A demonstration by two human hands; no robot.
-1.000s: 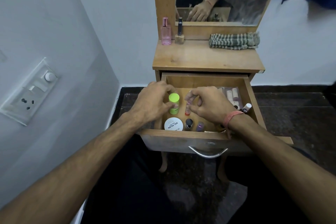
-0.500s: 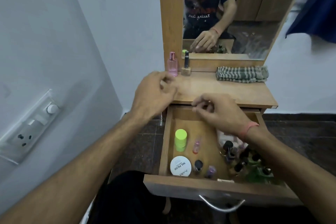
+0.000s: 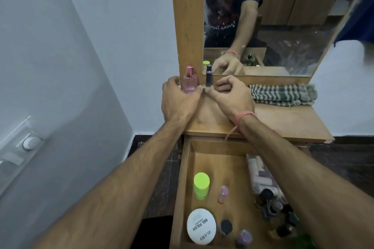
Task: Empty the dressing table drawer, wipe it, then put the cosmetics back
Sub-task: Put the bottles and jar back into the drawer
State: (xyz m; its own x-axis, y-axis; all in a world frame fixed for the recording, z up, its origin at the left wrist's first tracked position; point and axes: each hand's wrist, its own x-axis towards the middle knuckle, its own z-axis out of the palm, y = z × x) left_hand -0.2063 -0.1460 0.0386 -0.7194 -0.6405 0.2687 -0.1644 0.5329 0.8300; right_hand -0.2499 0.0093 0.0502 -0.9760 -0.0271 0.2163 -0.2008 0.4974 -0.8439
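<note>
Both hands reach over the open drawer (image 3: pixel 183 188) to the back of the dressing table (image 3: pixel 283 121), just below the mirror (image 3: pixel 283 16). The left hand (image 3: pixel 178 101) lies beside a pink perfume bottle (image 3: pixel 190 82) that stands upright at the rear left corner; its fingers curl round the bottle's left side while the thumb stretches toward the base of a dark-capped bottle (image 3: pixel 208 78) just to the right. Whether the fingers actually grip the perfume bottle cannot be told. The right hand (image 3: pixel 232 95) meets the left at that dark-capped bottle, its thumb and forefinger pinched together low beside the bottle; what they pinch is hidden. A pink thread band (image 3: pixel 243 117) circles the right wrist. A folded green-and-white striped cloth (image 3: pixel 283 95) lies on the table to the right of the hands. In the drawer stand a lime-green capped container (image 3: pixel 201 186), a small pink bottle (image 3: pixel 222 195), a white round jar labelled nail polish (image 3: pixel 201 226), and a cluster of dark-capped bottles (image 3: pixel 271 208) along the right side.
</note>
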